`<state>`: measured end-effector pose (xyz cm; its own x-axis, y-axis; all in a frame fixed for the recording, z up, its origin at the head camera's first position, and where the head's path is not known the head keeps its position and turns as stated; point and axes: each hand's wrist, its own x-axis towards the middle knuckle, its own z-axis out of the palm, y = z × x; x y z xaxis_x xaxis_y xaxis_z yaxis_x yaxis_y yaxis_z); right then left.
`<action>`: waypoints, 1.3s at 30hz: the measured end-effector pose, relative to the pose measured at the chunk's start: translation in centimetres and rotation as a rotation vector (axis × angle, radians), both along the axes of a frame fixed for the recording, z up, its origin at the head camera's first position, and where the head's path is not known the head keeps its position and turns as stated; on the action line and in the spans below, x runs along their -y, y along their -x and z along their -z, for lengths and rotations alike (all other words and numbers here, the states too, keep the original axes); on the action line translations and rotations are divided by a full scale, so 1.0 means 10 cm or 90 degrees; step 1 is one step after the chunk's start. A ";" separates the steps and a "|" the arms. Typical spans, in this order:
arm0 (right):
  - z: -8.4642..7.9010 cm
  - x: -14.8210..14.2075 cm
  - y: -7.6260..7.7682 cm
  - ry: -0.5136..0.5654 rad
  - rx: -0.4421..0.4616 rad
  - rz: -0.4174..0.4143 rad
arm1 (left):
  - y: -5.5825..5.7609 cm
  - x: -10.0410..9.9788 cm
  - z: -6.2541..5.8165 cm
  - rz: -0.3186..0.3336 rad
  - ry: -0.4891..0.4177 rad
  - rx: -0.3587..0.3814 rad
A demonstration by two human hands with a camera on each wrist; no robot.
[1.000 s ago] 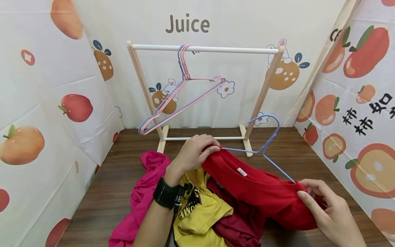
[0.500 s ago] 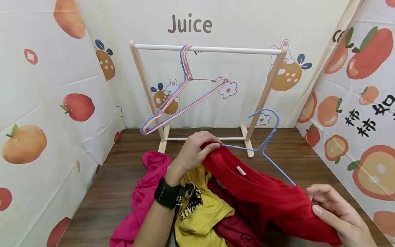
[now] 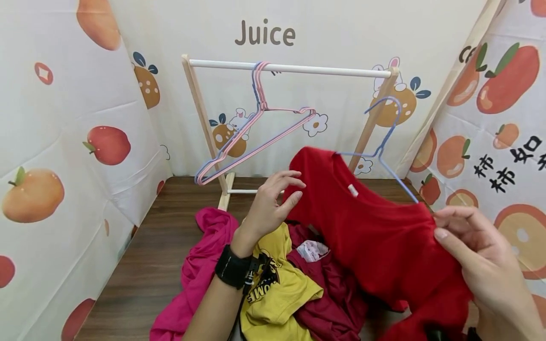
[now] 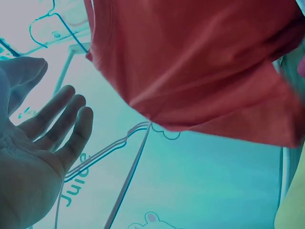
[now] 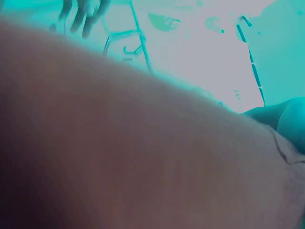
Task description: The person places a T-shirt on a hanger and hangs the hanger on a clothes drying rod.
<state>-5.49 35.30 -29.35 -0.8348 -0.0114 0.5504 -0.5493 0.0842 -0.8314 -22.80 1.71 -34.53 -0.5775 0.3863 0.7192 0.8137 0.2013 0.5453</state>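
Observation:
A red shirt [image 3: 379,232] hangs tilted on a blue wire hanger [image 3: 397,178], its hook pointing up. At the shirt's right shoulder my right hand [image 3: 482,251] pinches cloth between thumb and fingers. My left hand [image 3: 269,203] is apart from the shirt's left shoulder, fingers loosely bent, holding nothing. In the left wrist view that bare left hand [image 4: 47,143] faces the red cloth [image 4: 190,71]. Blurred cloth [image 5: 143,143] fills most of the right wrist view and hides the right fingers' grip.
Behind stands a wooden rack [image 3: 294,68] with several pink and blue hangers [image 3: 260,111] on its left half. Magenta [image 3: 204,265], yellow [image 3: 281,289] and dark red [image 3: 332,293] garments lie heaped on the wooden table [image 3: 141,265]. Printed cloth walls surround it.
My left hand has let go of the shirt's left shoulder. The right hand has slid outward along the other shoulder, then raised shirt and hanger toward the rack's right side.

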 end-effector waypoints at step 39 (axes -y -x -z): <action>-0.23 0.25 0.97 -0.424 0.031 0.485 | -0.03 0.02 -0.02 0.017 0.048 0.053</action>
<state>-15.18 32.80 -27.05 -0.7694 0.2409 0.5917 -0.1226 0.8533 -0.5068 -22.51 1.49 -34.31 -0.6229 0.4534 0.6375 0.7719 0.2236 0.5952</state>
